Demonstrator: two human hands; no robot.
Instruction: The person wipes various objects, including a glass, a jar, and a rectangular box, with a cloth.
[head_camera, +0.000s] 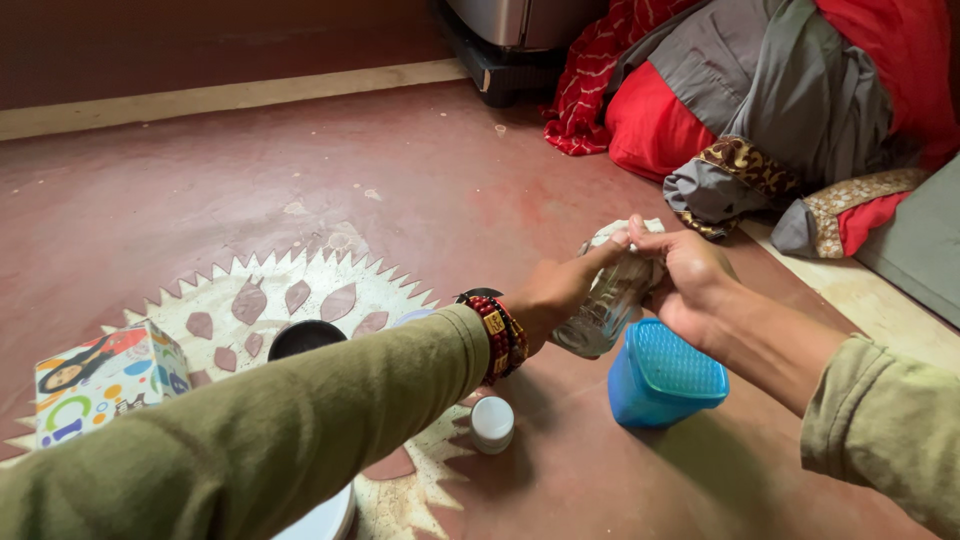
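Fingers (640, 238) of both hands round clear jar (600, 312), cloth partly hidden

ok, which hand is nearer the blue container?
Right. The right hand sits just above the blue container, at the clear jar; the left hand holds that jar farther left.

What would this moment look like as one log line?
left hand: holds glass | right hand: cloth on glass | blue box beside | white cap on floor

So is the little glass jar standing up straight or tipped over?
Tipped. The glass jar leans slantwise off the floor, held between the left hand and right hand.
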